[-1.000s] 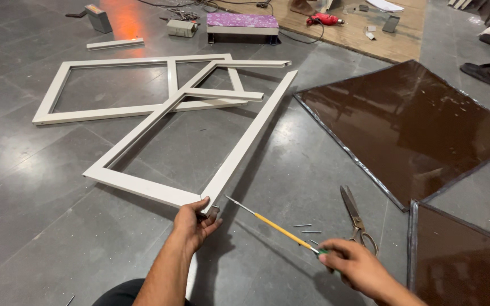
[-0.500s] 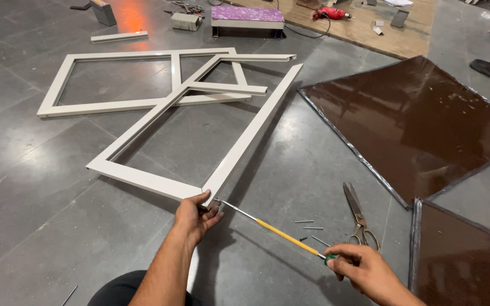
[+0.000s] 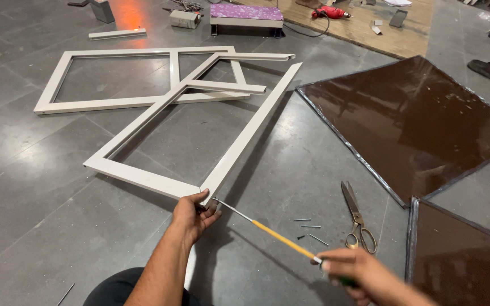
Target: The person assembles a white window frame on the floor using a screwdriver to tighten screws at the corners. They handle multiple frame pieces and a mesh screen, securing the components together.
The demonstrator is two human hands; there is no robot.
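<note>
Frame (image 3: 143, 178) matt painted metal; panel (image 3: 415, 119) glossy brown; floor (image 3: 29, 215) smooth stone

The frames (image 3: 143, 180) were off-white, the glass panes (image 3: 415, 122) dark glossy brown, the floor (image 3: 29, 215) grey tile, the screwdriver (image 3: 282, 238) yellow-shafted, and the cushion (image 3: 246, 12) purple-patterned.

Setting: workshop floor, aluminium window/frame fabrication. Evidence: white rectangular metal frames (image 3: 143, 79) laid flat on grey stone floor tiles (image 3: 24, 187); dark brown glass panels with grey edging (image 3: 415, 119); steel scissors (image 3: 357, 218); loose screws (image 3: 307, 226); red power drill (image 3: 330, 12) on brown wooden board (image 3: 358, 31).
</note>
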